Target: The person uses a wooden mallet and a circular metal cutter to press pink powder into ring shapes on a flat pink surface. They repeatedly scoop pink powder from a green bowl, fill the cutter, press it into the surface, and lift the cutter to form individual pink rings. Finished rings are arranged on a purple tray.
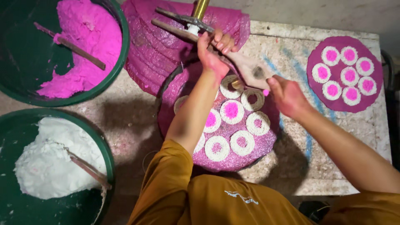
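Here, the left hand [214, 48] is closed around the wooden lever [177, 30] of a press, fingers curled over the handle, while the right hand [287, 95] pinches the narrow end of a wooden paddle [250, 71] (its fingers mostly folded). Below both lies a round pink mat [233, 160] covered with white rings [231, 111], several with pink centres. A second filled mat [344, 73] sits on the stone table [287, 166]. Left stand green tubs of pink dough [85, 46] and white dough [50, 160].
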